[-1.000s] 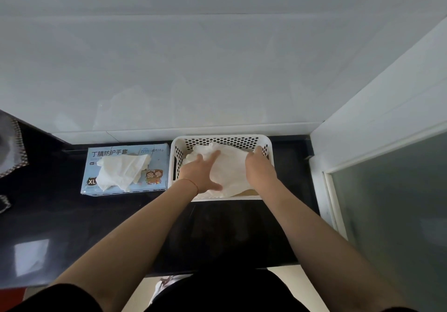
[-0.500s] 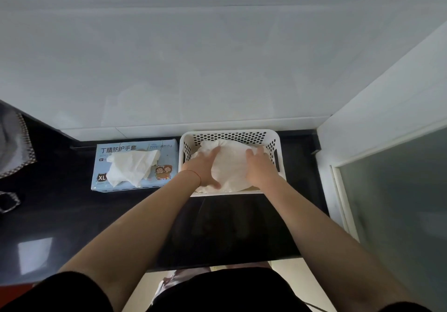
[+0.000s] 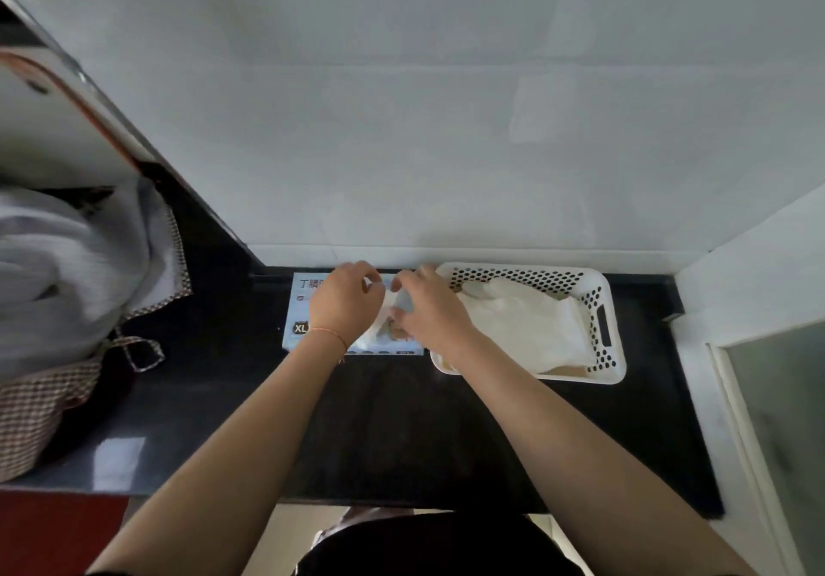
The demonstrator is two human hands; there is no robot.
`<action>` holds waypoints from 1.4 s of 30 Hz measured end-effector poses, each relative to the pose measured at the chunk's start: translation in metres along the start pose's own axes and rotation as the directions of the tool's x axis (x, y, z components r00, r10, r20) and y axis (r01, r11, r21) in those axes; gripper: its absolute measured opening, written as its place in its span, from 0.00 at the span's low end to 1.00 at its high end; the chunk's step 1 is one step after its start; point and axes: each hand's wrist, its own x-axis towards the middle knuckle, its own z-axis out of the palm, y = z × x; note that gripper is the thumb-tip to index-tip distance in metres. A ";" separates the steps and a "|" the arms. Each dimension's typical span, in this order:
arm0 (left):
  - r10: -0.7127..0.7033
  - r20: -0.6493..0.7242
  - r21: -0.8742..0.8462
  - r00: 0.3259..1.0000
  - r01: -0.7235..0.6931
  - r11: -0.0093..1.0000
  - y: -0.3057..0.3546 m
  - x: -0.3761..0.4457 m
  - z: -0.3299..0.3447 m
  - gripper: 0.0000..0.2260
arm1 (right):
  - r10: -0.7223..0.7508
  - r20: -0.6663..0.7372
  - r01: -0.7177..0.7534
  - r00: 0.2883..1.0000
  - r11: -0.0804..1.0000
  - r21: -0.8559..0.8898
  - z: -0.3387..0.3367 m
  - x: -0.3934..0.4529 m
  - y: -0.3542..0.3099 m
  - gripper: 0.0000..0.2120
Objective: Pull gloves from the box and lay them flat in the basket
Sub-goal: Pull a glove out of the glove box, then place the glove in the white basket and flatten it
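- Both my hands are over the glove box [image 3: 300, 313] at the back of the dark surface [image 3: 402, 419], right up against the white wall.
- My left hand [image 3: 346, 303] has its fingers curled down at the box opening. A white glove [image 3: 387, 307] pokes up between my hands and that grip looks to be pinching it, though my knuckles hide the actual contact.
- My right hand [image 3: 428, 307] is just beside the left, fingers bent in toward the same glove. That grip looks closed on it too, thumb side near the white material.
- The box is light blue with an "XL" mark on its near left corner. Most of the top is hidden under my hands.
- The white basket [image 3: 611, 352] with holes sits touching the right end of the box.
- A stack of white gloves [image 3: 527, 325] lies fairly flat inside the basket, covering most of the bottom.
- Off to the left there's a pile of cloth [image 3: 67, 272] with a checkered trim.
- Thin red string on my left wrist.
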 end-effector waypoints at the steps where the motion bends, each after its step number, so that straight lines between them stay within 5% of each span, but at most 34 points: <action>1: 0.011 0.035 -0.009 0.999 -0.011 1.000 -0.012 0.001 -0.005 0.08 | -0.019 0.031 0.021 0.999 0.997 -0.079 0.006 0.004 -0.006 0.19; 5: 0.132 0.190 0.034 0.973 -0.141 0.989 -0.049 -0.002 -0.016 0.18 | -0.038 0.079 0.066 0.996 0.921 -0.385 0.025 0.013 -0.018 0.22; 8: 0.168 0.248 0.025 0.954 -0.179 0.984 -0.057 -0.006 -0.021 0.27 | -0.061 -0.008 0.056 0.998 0.951 -0.304 0.024 0.016 -0.026 0.10; 11: 0.175 0.247 0.007 0.953 -0.183 0.983 -0.064 -0.006 -0.024 0.32 | -0.032 -0.060 0.023 0.998 0.990 -0.140 0.013 0.023 -0.038 0.08; 16: 0.111 -0.047 -0.164 0.993 -0.117 0.980 -0.073 0.005 -0.036 0.09 | 0.043 -0.150 -0.035 0.988 0.998 0.060 -0.005 0.033 -0.053 0.08; 23: 0.031 -0.176 -0.355 0.984 -0.092 0.930 -0.048 0.019 -0.079 0.09 | 0.086 -0.244 -0.021 0.966 0.967 0.255 -0.037 0.030 -0.070 0.08; 29: 0.088 -0.169 -0.411 0.982 -0.151 0.899 -0.012 0.024 -0.109 0.10 | 0.221 -0.252 -0.066 0.942 0.859 0.508 -0.069 0.027 -0.083 0.10; 35: 0.265 -0.056 -0.587 0.963 -0.246 0.772 0.007 0.017 -0.103 0.09 | 0.157 -0.276 -0.005 0.948 0.875 0.483 -0.091 0.014 -0.081 0.08; 38: 0.365 0.068 -0.513 0.928 -0.282 0.811 0.019 0.011 -0.085 0.14 | 0.142 -0.281 0.007 0.949 0.883 0.470 -0.097 0.008 -0.074 0.09; 42: 0.306 0.072 -0.377 0.949 -0.258 0.890 0.033 0.011 -0.060 0.05 | 0.165 -0.276 -0.008 0.947 0.870 0.493 -0.105 -0.004 -0.060 0.11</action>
